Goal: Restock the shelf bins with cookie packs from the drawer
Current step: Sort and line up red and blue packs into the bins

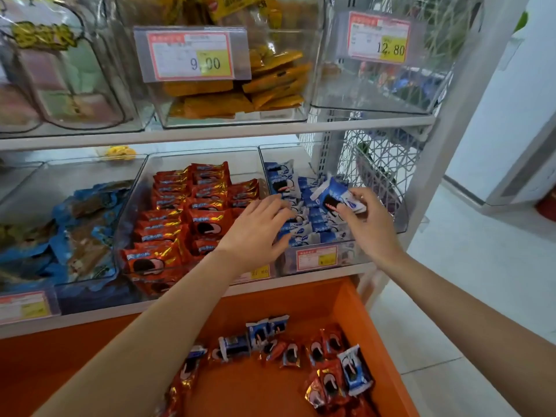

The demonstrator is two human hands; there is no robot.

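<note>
Red bin (pixel 204 153), 9 o'clock: stocked with red packs (pixel 207 221). Left hand (pixel 258 227), centre: flat, fingers straight and spread, resting on the rows (pixel 316 228) in blue bin (pixel 352 254), gripping nothing. Drawer (pixel 255 386), 6 o'clock: loose packs (pixel 288 353), red and blue mixed. Blue pack (pixel 332 195), 3 o'clock: pinched between thumb and fingers of right hand (pixel 368 219), above blue bin. Advice: steady rows with left, slot pack upright into a gap, release once seated, keep blue out of red.

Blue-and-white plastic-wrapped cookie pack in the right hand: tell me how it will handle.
Probably light: the right hand holds the blue-and-white cookie pack with a fingertip pinch. The glossy wrapper looks slippery, and its crimped end flaps look floppy. Likely fragile inside: the printed sandwich cookie could crack if squeezed.
</note>
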